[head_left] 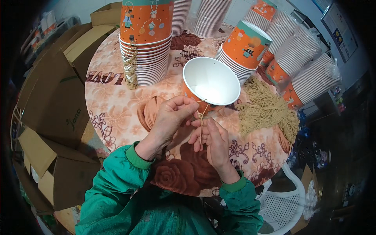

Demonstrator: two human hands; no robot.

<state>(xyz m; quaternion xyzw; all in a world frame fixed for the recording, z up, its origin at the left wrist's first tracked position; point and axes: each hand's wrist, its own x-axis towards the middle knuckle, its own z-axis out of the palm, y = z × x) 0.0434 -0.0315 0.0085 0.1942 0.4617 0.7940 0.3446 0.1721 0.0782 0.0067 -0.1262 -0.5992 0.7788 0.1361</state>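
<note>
An orange paper bucket with a white inside stands tilted toward me on the round table. A thin tan string runs from its near rim and forms a loop or knot just below it. My left hand pinches the string close to the rim between thumb and forefinger. Lower and to the right, my right hand has its fingers closed around the string, whose end hangs down by the fingers. Exactly how the strands cross is too small to tell.
A tall stack of orange buckets with strings draped on it stands at the far left. Another stack leans behind the bucket. Loose tan strings lie to the right, near plastic-wrapped stacks. Cardboard boxes and a white chair flank the table.
</note>
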